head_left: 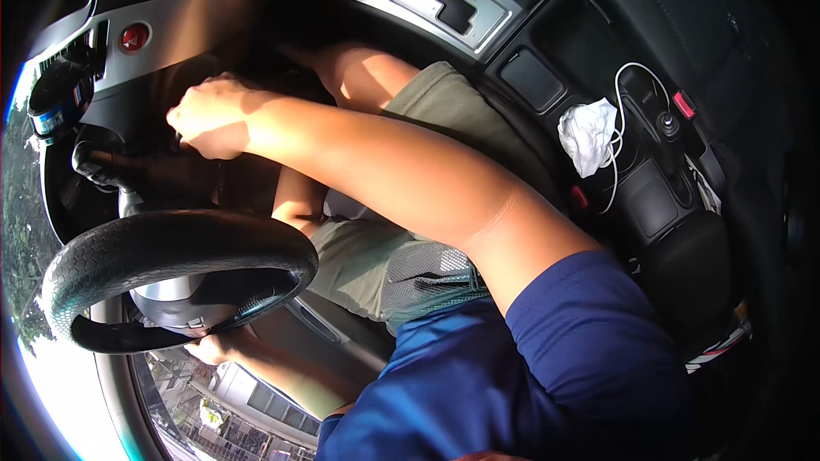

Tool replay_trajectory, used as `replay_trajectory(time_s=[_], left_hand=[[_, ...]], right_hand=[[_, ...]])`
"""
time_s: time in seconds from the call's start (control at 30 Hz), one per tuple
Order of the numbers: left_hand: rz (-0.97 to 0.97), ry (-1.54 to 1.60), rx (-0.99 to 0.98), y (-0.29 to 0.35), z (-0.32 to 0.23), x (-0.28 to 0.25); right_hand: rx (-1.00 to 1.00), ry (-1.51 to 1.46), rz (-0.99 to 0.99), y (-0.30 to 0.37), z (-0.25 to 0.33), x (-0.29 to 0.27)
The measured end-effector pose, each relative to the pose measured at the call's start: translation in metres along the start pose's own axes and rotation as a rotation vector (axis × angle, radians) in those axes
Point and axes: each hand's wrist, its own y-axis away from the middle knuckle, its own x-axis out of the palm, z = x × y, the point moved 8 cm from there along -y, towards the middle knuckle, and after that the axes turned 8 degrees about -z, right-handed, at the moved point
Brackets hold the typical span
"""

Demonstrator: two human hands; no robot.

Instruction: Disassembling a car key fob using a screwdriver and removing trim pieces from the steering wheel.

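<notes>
Black steering wheel (171, 282), grey dashboard (196, 21) (sunlit), car cabin, console (478, 8).

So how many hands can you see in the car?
2. The right hand is up by the dashboard, fist closed near the steering column. The left hand is under the steering wheel, touching its lower rim, partly hidden.

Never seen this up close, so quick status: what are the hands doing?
Right hand closed by the steering column under the dashboard. Left hand at the steering wheel rim, grip unclear. Nothing blocking.
</notes>
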Motion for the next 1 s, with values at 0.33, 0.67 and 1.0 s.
replay_trajectory(time_s=[0.33,0.67,1.0], left_hand=[[-0.037,0.046,-0.017,0.007,-0.001,-0.005],[0.290,0.131,0.188,-0.031,0.047,-0.026],[0.175,-0.055,0.437,-0.022,-0.034,0.001]], right_hand=[[0.134,-0.060,0.157,-0.034,0.001,0.025],[0.187,0.002,0.167,-0.020,0.000,0.000],[-0.198,0.032,0.111,-0.034,0.023,-0.001]])
